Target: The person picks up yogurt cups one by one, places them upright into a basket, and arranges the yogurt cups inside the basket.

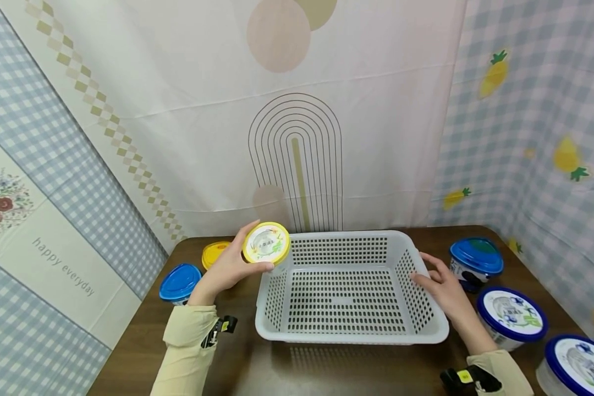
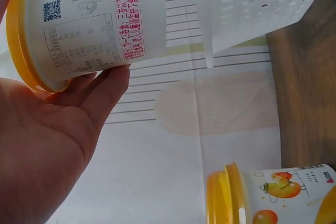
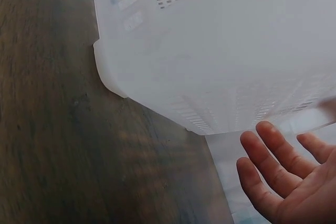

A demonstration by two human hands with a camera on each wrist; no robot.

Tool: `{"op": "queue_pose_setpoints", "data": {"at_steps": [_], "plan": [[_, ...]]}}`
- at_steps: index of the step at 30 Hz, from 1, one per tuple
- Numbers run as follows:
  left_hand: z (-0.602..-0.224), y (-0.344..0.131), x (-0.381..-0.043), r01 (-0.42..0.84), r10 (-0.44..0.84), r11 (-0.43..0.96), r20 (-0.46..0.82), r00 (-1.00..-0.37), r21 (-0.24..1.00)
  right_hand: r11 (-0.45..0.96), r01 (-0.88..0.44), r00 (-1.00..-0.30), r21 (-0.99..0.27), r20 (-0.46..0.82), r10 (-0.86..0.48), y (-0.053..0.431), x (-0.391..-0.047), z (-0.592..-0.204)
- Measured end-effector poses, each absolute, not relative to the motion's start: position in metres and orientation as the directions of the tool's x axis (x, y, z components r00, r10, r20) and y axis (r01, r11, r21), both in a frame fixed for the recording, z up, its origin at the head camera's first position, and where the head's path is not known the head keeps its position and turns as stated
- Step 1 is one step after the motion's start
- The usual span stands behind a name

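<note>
My left hand [image 1: 230,269] grips a tub with a yellow-rimmed lid [image 1: 266,243], holding it up beside the left end of a white plastic basket [image 1: 346,337]. The lid faces the head camera. In the left wrist view the tub's side [image 2: 100,24] shows a barcode and printed text, with fingers under it. My right hand [image 1: 443,289] holds the basket's right rim, thumb over the inner side and fingers outside. The right wrist view shows those fingers [image 3: 278,156] near the basket's outer wall [image 3: 220,51]. Nothing lies inside the basket.
Behind my left hand stand a yellow-lidded tub [image 1: 214,253] and a blue-lidded tub [image 1: 180,281]. Along the right side are a blue-lidded tub [image 1: 477,256] and two with dark-blue-rimmed lids [image 1: 512,311]. A fabric backdrop [image 1: 203,137] hangs behind the brown table [image 1: 143,341].
</note>
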State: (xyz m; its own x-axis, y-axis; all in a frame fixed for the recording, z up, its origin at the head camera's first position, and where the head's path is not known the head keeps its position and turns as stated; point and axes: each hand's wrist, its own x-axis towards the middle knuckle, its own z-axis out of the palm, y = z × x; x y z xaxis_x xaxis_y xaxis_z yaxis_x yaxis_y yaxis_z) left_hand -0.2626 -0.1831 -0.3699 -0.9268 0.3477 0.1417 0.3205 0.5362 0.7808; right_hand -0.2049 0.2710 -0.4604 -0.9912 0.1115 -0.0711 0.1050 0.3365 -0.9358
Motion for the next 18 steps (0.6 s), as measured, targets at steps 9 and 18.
{"op": "queue_pose_setpoints", "data": {"at_steps": [9, 18], "plan": [[-0.364, -0.174, -0.269, 0.35, 0.372, 0.526, 0.16, -0.914, 0.775, 0.331, 0.108, -0.99, -0.937, -0.073, 0.117, 0.272, -0.205, -0.46], [-0.353, -0.161, -0.277, 0.39, 0.414, 0.501, 0.182, -0.892, 0.772, 0.333, 0.11, -0.99, -0.936, -0.073, 0.122, 0.272, -0.206, -0.462]]}}
